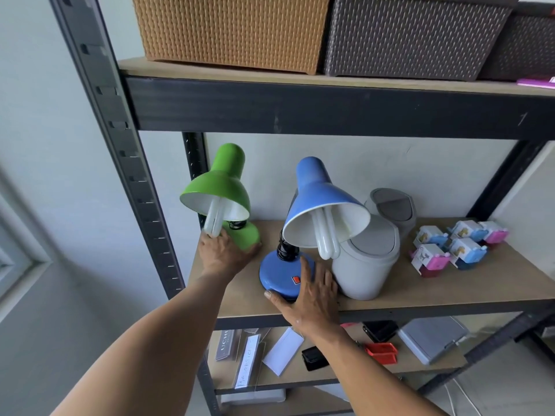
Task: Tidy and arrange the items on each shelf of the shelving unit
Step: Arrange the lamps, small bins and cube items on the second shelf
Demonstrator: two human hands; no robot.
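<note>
A green desk lamp [220,181] stands at the left end of the middle shelf [450,292]. My left hand [223,255] grips its green base from the front. Beside it stands a blue desk lamp [318,196] with a round blue base [277,273] carrying an orange switch. My right hand [312,298] lies over the front right of that base, fingers straight on top and thumb along its front edge. Both lamp shades tilt toward me and show white bulbs.
Two grey swing-lid bins [365,262] [392,208] stand right of the blue lamp. Several small pink and blue boxed items [456,246] sit at the far right. Woven baskets [234,31] fill the upper shelf. Cards, a red item and a grey case lie on the lower shelf [300,376].
</note>
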